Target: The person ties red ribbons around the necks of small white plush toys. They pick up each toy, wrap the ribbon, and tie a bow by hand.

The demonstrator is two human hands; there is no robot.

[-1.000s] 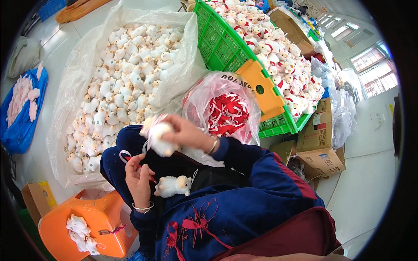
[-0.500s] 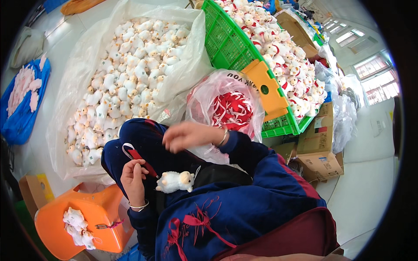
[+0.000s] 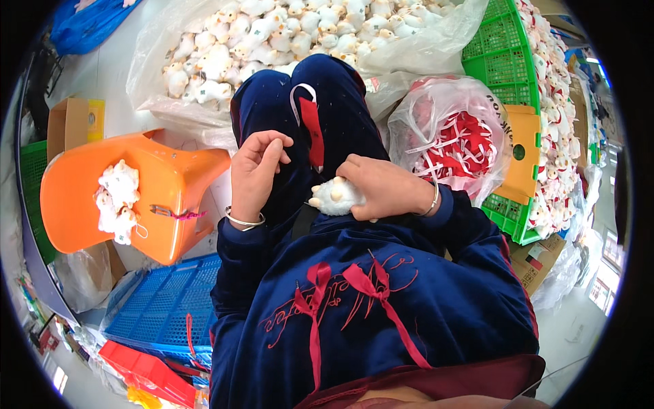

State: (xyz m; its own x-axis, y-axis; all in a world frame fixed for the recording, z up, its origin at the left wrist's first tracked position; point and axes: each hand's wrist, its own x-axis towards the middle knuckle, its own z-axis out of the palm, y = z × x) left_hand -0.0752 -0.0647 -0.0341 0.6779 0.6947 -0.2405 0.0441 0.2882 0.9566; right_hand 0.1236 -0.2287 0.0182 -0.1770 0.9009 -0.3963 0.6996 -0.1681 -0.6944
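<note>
My right hand (image 3: 387,185) is closed round a small white plush sheep (image 3: 335,197) at my lap, its pale feet pointing left. To the left, my left hand (image 3: 257,167) hovers over my thigh with fingers loosely bent and apart, holding nothing that I can see. Between my knees lies a red ribbon strip (image 3: 311,129) with a white loop at its far end. It rests on the dark blue trousers, apart from both hands.
An orange stool (image 3: 75,198) at left bears several plush sheep (image 3: 117,194) and small snips (image 3: 163,210). Beyond my knees spreads a plastic sheet of plush sheep (image 3: 272,34). Right of me stand a bag of red ribbons (image 3: 463,146) and a green crate (image 3: 501,54).
The view has shifted left and down. My left hand has let go of the red ribbon, which now lies on my legs. My right hand has come down and grasped the plush sheep.
</note>
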